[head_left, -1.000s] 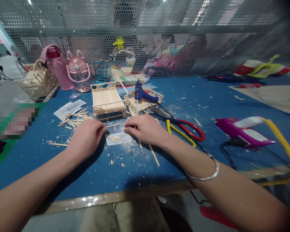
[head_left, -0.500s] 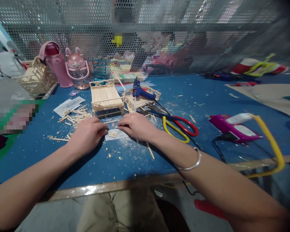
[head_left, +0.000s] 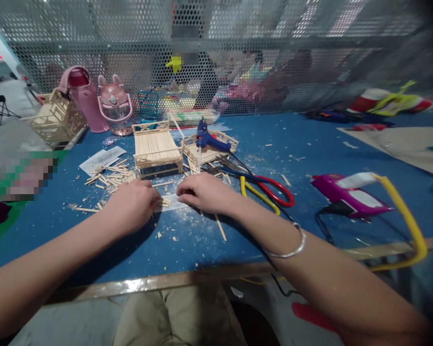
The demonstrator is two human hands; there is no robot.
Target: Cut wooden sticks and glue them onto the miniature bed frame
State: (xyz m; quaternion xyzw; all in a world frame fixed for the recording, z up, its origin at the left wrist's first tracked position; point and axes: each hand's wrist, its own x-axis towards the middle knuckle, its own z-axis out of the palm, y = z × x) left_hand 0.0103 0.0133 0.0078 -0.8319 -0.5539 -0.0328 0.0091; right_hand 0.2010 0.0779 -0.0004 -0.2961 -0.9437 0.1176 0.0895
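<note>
Seemingly, short stick pieces [head_left: 165,202] are gathered on a paper slip [head_left: 176,205] on the worktop [head_left: 202,240], between left hand [head_left: 132,205] and right hand [head_left: 204,192]. Each grip is curled nearly closed, and what it holds cannot be told. The pieces could be scattered if the slip is brushed.

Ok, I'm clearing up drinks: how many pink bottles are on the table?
2. The tall pink bottle stands at the far left of the table; the rabbit-eared pink bottle stands just right of it. Clutter may hide more.
</note>
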